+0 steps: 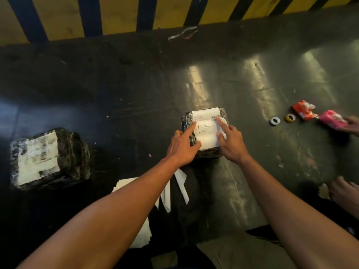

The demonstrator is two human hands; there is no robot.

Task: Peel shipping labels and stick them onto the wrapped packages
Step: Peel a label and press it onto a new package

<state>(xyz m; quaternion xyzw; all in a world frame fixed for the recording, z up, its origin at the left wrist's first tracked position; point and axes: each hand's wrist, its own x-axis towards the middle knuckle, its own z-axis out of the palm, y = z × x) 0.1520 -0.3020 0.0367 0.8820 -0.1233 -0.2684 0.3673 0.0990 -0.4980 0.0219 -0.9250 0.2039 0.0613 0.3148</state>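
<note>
A small package wrapped in black plastic (223,113) lies on the dark floor in front of me. A white shipping label (206,133) lies across its top. My left hand (182,146) rests on the package's left side, its index finger stretched onto the label's left edge. My right hand (231,142) presses the label's right side with straight fingers. A second, larger wrapped package (71,152) with a label stuck on it sits at the far left.
White paper strips and sheets (181,183) lie on the floor under my left forearm. At the right are a white tape ring (275,120), a yellow one (290,117), a red packet (304,110) and a pink packet (331,119) touched by another person's hand (353,124). A yellow and black striped wall (120,14) runs behind.
</note>
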